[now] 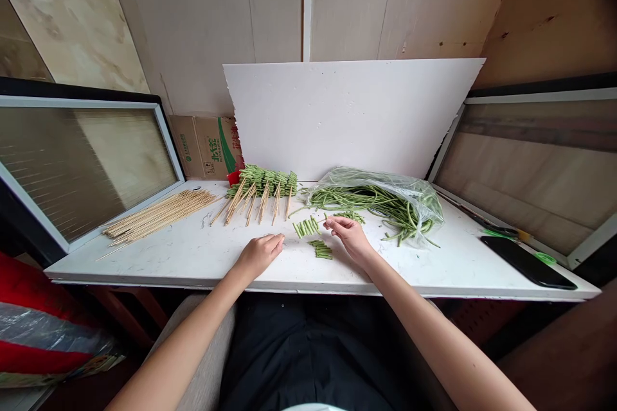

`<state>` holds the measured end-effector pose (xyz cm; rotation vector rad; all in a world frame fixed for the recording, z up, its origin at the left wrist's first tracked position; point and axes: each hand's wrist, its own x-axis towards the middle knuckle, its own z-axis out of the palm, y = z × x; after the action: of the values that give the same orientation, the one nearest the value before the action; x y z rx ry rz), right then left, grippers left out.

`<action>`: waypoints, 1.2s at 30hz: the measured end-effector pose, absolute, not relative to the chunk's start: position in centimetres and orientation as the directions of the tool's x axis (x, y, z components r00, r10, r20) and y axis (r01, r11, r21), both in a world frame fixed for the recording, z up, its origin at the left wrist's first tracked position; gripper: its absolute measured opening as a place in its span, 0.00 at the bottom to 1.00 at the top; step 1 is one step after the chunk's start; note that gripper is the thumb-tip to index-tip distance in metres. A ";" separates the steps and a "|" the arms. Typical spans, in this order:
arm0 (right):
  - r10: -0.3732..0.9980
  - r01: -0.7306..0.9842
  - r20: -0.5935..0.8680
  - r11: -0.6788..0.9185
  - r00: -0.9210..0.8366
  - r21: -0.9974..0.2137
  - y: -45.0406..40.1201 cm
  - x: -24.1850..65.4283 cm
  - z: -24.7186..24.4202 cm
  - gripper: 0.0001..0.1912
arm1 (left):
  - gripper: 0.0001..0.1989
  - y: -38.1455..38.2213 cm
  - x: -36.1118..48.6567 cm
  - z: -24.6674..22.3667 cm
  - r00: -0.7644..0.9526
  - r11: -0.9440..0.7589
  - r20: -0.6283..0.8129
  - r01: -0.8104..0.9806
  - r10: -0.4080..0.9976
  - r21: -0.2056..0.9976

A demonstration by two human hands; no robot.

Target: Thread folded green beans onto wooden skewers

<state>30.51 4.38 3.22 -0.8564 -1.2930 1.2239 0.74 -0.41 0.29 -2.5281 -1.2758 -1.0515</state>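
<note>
Right hand (349, 236) is pinching the bare end of a loaded skewer (306, 227) between thumb and fingertips. Skewer is sitting near the middle of the tabletop (193, 263), roughly halfway between front and back edges; can't tell if it's touching the surface. Left hand (261, 254) is lying nearer the front edge, fingers curled together; can't tell if it's holding anything.

Cut beans (321, 249) are lying just frontward of the skewer. Long beans (376, 198) are spilling from a clear bag (429, 205) toward the back edge, right of centre. Filled skewers (270, 181) are lining the back edge left of centre; plain sticks (161, 213) are lying toward the left end.

Handling guess: light; stick stiff and thin, bean pieces firm but liable to split if forced. Best hold: bare stick, close to the beans.
</note>
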 end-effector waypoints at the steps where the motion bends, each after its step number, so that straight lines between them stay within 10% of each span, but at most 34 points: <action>1: 0.966 -0.186 0.226 0.200 -0.128 -0.962 4.3 30.5 3.2 0.17 | 0.15 -0.4 0.8 0.3 0.400 -0.637 0.636 0.747 0.661 0.192; 36: 0.941 -0.099 0.312 0.301 -0.128 -0.948 3.2 28.5 3.0 0.18 | 0.15 -0.3 0.7 0.3 0.426 -0.674 0.639 0.710 0.641 0.204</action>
<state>28.50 3.20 3.00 -0.8490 -1.3858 1.1090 0.71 -0.25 0.35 -2.5699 -1.2212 -1.0853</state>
